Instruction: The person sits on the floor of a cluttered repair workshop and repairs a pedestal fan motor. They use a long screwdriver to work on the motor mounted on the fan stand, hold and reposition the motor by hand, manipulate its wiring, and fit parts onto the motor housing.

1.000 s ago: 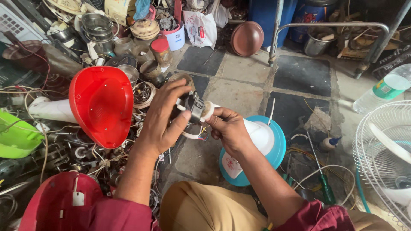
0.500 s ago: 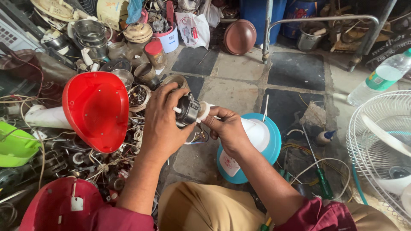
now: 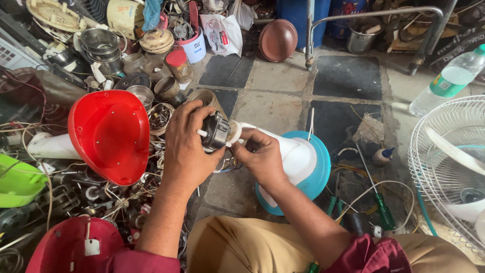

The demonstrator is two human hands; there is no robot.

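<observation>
Both hands, left hand (image 3: 189, 146) and right hand (image 3: 261, 156), clamp a small motor (image 3: 216, 131), its shaft pointing left, axis roughly level

Left hand (image 3: 188, 144) curled shut at frame center, right hand (image 3: 261, 156) pinching just beside it, forearms converging from below.

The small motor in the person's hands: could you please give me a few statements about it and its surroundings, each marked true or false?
1. The left hand grips the small motor. True.
2. The right hand rests on the white fan guard. False: it is at the motor, over the white and blue base.
3. A red dome-shaped housing lies to the left of the hands. True.
4. The plastic bottle stands upright by the red housing. False: it lies tilted at the far right.
</observation>
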